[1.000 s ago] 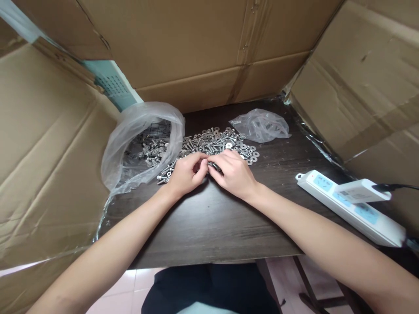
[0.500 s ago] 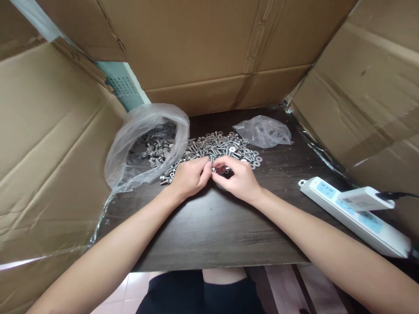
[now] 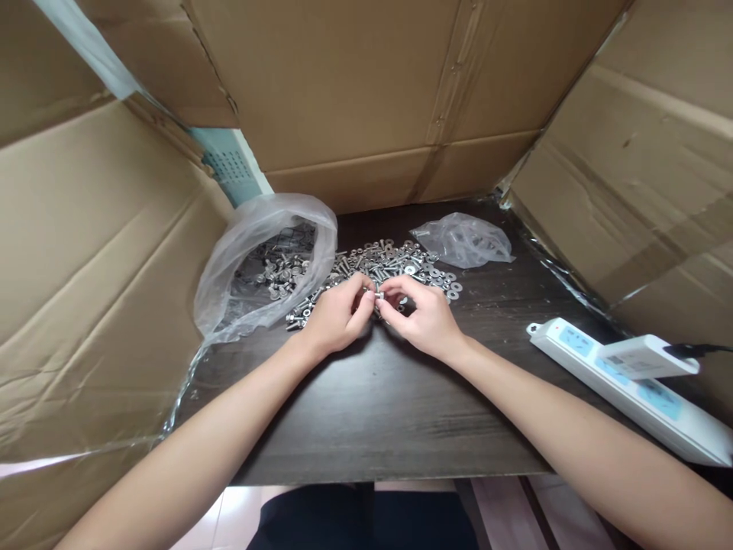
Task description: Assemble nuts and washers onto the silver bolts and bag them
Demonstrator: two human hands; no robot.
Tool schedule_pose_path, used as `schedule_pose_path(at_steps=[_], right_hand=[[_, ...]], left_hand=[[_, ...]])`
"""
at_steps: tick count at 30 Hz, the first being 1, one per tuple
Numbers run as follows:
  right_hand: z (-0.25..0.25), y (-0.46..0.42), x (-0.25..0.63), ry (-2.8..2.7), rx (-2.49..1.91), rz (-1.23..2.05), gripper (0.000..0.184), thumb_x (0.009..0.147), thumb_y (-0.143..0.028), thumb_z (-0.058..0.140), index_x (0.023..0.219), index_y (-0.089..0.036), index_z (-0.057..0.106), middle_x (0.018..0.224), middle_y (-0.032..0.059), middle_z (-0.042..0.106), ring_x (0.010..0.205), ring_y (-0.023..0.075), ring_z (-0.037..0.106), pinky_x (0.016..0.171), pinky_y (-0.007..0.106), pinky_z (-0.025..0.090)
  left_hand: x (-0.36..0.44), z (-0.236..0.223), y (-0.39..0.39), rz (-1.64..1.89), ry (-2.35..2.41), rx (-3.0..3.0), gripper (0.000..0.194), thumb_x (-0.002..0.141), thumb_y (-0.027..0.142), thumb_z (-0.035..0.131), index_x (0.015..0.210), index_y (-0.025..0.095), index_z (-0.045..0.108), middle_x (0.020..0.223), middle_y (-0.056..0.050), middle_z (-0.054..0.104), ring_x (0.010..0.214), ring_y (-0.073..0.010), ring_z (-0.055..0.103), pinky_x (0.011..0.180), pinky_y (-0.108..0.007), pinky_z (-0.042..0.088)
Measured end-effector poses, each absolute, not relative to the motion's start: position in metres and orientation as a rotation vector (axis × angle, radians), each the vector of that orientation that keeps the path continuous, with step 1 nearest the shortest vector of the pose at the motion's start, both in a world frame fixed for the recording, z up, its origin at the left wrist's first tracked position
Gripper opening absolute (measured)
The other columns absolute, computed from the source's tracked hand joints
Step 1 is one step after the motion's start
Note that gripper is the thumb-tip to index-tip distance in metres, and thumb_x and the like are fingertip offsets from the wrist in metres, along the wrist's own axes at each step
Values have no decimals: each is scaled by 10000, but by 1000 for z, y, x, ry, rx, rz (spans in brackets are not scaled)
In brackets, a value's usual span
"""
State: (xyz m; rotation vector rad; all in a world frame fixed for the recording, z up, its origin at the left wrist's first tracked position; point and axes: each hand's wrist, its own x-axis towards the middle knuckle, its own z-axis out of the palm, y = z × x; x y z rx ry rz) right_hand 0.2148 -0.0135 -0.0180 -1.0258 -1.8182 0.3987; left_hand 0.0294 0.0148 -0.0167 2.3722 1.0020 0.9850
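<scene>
My left hand (image 3: 342, 313) and my right hand (image 3: 421, 315) meet over the front of a pile of hardware. Between their fingertips is a small silver bolt (image 3: 379, 296), lying roughly sideways. Thumb and fingers of each hand are closed in a pinch on it. Whether a nut or washer sits on it is too small to tell. Behind the hands spreads the pile of loose bolts, nuts and washers (image 3: 383, 263), partly hidden by my fingers. To the left, an open clear plastic bag (image 3: 229, 313) holds more assembled-looking bolts (image 3: 286, 271).
A crumpled clear bag (image 3: 466, 241) with some small parts lies at the back right. A white power strip (image 3: 607, 382) with a plugged-in adapter (image 3: 647, 357) runs along the right. Cardboard walls (image 3: 366, 92) enclose the dark table (image 3: 366, 412) on three sides.
The bolt has turned from upright to roughly sideways between my fingertips. My left fingers have loosened from a tighter curl. The whole view has shifted slightly.
</scene>
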Motion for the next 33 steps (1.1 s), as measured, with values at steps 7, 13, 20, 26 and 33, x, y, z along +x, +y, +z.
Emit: schedule_pose_path(at_steps=[7, 13, 20, 26, 33], right_hand=[[-21, -12, 216, -1785, -1059, 432, 79, 887, -179, 671, 955, -212, 646, 851, 11, 736, 726, 162, 702, 688, 288, 551], [-21, -11, 215, -1784, -1072, 449, 27, 914, -210, 670, 940, -209, 664, 826, 4, 726, 713, 156, 683, 666, 280, 526], [-19, -11, 216, -1903, -1072, 392, 32, 941, -217, 609, 912, -204, 616, 800, 15, 665, 740, 180, 618, 699, 316, 467], [-19, -11, 216, -1969, -1100, 335, 132, 967, -220, 545, 837, -208, 566, 737, 9, 605, 724, 187, 544, 712, 333, 413], [-21, -9, 218, -2008, -1159, 319, 153, 979, -267, 528, 839, -211, 556, 713, 8, 588, 730, 205, 530, 738, 362, 390]], left_hand=[[32, -22, 17, 1215, 933, 2224, 132, 880, 189, 597, 1004, 162, 635, 760, 5, 662, 599, -94, 571, 573, -199, 465], [32, -20, 17, 1244, 941, 2193, 125, 859, 166, 612, 980, 157, 638, 752, 15, 665, 591, -75, 567, 559, -172, 470], [31, -20, 16, 1238, 926, 2216, 105, 866, 176, 616, 969, 166, 632, 726, 27, 634, 606, -82, 566, 580, -180, 475], [30, -20, 17, 1205, 919, 2279, 74, 869, 166, 617, 941, 179, 629, 703, 42, 607, 599, -85, 546, 614, -197, 471], [31, -19, 18, 1197, 915, 2274, 72, 878, 173, 607, 945, 176, 631, 712, 37, 609, 602, -88, 550, 617, -201, 469]])
